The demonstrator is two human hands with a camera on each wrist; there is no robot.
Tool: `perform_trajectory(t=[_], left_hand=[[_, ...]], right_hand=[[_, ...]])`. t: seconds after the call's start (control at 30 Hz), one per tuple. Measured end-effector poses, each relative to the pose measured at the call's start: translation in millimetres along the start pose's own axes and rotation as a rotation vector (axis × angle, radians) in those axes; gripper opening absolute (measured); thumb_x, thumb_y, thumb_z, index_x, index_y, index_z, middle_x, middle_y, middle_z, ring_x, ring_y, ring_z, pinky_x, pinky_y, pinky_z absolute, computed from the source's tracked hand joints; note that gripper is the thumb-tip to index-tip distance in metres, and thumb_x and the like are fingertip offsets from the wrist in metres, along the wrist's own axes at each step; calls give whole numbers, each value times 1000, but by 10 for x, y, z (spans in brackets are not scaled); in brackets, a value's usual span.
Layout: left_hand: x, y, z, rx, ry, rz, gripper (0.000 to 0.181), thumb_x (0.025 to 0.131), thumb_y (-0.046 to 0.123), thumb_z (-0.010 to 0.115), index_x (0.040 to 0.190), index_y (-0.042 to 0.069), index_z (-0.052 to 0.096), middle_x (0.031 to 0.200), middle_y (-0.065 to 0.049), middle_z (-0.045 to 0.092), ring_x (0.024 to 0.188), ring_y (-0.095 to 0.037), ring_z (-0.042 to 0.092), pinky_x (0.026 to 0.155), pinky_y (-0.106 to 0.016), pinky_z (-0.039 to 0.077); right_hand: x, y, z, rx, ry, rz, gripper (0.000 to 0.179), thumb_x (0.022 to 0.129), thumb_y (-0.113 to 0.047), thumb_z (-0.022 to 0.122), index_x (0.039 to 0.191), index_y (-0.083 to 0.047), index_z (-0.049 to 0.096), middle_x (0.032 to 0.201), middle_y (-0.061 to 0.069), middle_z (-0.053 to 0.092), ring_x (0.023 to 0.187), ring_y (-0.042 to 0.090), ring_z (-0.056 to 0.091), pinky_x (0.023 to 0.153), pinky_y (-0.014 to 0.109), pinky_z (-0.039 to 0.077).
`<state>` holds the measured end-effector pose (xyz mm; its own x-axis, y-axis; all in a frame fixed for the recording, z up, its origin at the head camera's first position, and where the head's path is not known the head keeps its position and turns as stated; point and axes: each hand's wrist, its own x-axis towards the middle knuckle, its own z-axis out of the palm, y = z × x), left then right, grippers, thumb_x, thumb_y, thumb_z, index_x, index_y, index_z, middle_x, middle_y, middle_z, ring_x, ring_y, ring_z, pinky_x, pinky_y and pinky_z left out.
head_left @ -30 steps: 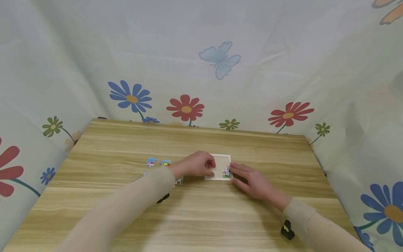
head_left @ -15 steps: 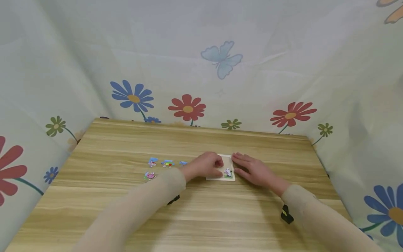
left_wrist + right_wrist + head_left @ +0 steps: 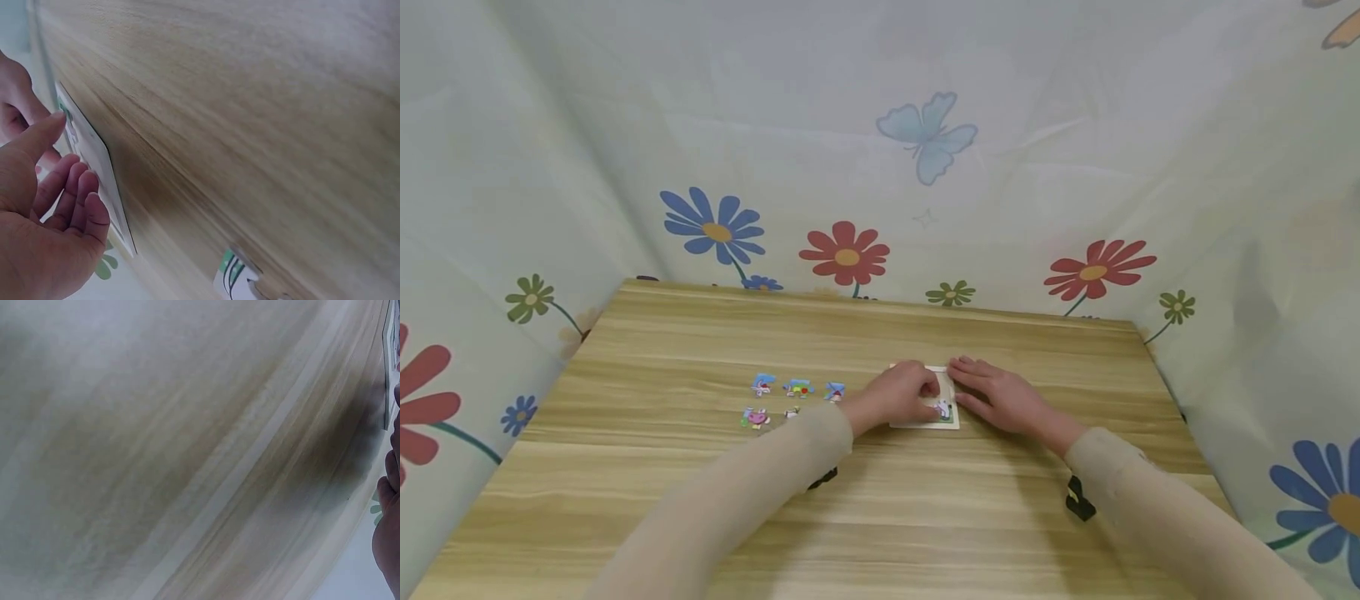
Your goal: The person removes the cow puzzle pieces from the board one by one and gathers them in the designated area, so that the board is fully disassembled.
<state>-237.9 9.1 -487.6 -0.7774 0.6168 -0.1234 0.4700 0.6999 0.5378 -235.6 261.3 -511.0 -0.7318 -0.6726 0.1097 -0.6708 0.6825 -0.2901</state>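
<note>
A shallow white-rimmed puzzle tray [image 3: 937, 368] lies mid-table in the head view, with a small picture puzzle piece [image 3: 947, 411] in its lower right corner. Over the tray is my left hand [image 3: 901, 393], its thumb reaching to that piece. In the left wrist view, the fingers of the left hand [image 3: 47, 250] are loosely curled, and nothing shows between them and the thumb. My right hand [image 3: 1006, 400] rests with extended fingers along the tray's right edge. Only part of the right hand [image 3: 390, 531] shows at the border of the right wrist view.
Several loose puzzle pieces [image 3: 798, 388] lie on the wooden table [image 3: 715, 333] left of the tray, some partly hidden by the left forearm. One loose piece [image 3: 234, 275] shows in the left wrist view. A flowered cloth [image 3: 760, 125] hangs behind the table.
My left hand has moved right across the tray to the piece in the corner, uncovering more loose pieces. The right hand stays at the tray's right edge.
</note>
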Motion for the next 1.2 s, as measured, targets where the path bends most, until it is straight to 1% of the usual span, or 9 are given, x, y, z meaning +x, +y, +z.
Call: perform_trajectory(t=[0.13, 0.37, 0.67, 0.83, 1.03, 1.2], left_hand=[[6, 5, 22, 13, 8, 5, 27, 94, 30, 84, 112, 12, 75, 100, 2, 60, 94, -16, 55, 89, -33, 48], [4, 5, 47, 31, 28, 28, 24, 92, 29, 84, 107, 13, 75, 98, 1, 59, 91, -15, 54, 85, -32, 47], [16, 11, 65, 2, 36, 59, 24, 91, 25, 85, 106, 10, 75, 99, -3, 63, 90, -15, 55, 85, -32, 48], [35, 10, 87, -9, 41, 54, 24, 90, 24, 85, 105, 10, 74, 97, -2, 62, 90, -14, 55, 85, -31, 48], [22, 18, 92, -43, 49, 40, 24, 89, 22, 86, 106, 10, 73, 97, -2, 61, 91, -14, 55, 86, -32, 48], [11, 22, 108, -69, 66, 38, 25, 88, 20, 87, 106, 9, 73, 98, -1, 61, 91, -14, 55, 86, -31, 48]], right_hand=[[31, 18, 16, -10, 0, -21, 52, 107, -31, 67, 153, -7, 59, 160, 11, 54, 149, 33, 48, 120, 54, 40], [50, 31, 21, -2, -30, -17, 53, 108, -32, 66, 154, -8, 57, 160, 10, 53, 150, 32, 47, 120, 53, 39], [51, 53, 56, -10, 7, -54, 52, 106, -29, 68, 152, -6, 59, 158, 12, 55, 148, 32, 50, 119, 53, 40], [49, 63, 62, -12, 4, -51, 53, 106, -29, 68, 153, -6, 58, 159, 13, 54, 148, 33, 50, 118, 54, 41], [52, 50, 53, 8, -11, -39, 54, 107, -31, 67, 154, -7, 57, 160, 13, 53, 148, 34, 49, 117, 55, 42], [47, 50, 59, -1, 3, -50, 53, 107, -30, 68, 153, -6, 57, 159, 14, 53, 147, 36, 51, 116, 56, 43]])
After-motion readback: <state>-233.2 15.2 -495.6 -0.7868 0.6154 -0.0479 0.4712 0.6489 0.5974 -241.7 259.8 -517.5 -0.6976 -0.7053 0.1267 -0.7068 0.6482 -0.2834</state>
